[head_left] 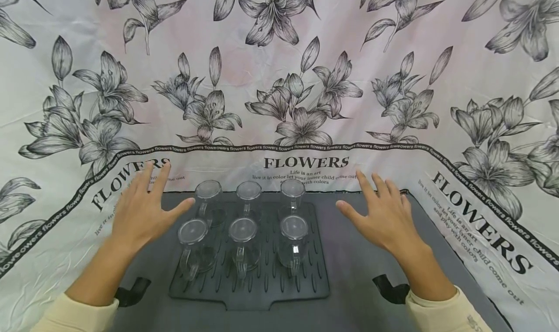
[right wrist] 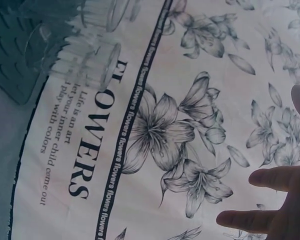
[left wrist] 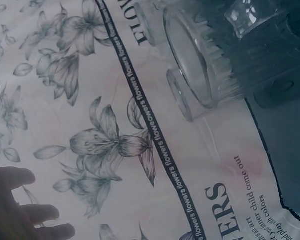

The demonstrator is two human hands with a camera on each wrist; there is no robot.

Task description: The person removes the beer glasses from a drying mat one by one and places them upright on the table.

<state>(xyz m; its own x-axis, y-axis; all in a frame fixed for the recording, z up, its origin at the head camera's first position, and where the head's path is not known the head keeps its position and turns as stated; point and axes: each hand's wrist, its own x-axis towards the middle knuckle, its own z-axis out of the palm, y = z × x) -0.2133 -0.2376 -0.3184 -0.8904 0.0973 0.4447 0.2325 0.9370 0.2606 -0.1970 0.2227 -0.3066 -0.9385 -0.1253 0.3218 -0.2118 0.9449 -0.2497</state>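
Several clear glass mugs (head_left: 293, 242) stand in two rows on a dark ribbed drying mat (head_left: 305, 288) in the head view. Their round bases face up, and the front mugs' handles point toward me. My left hand (head_left: 141, 208) hovers to the left of the mugs, fingers spread and holding nothing. On the other side, my right hand (head_left: 384, 213) is likewise raised with spread fingers, apart from the mat. The left wrist view shows a mug (left wrist: 190, 55) close up, with fingertips at the lower left. Mugs (right wrist: 97, 65) also appear at the upper left of the right wrist view.
The mat lies on a grey table (head_left: 349, 254). A white cloth (head_left: 297, 128) with printed flowers and lettering rises behind and at both sides. Black curved pieces (head_left: 133, 291) sit near each forearm on the table.
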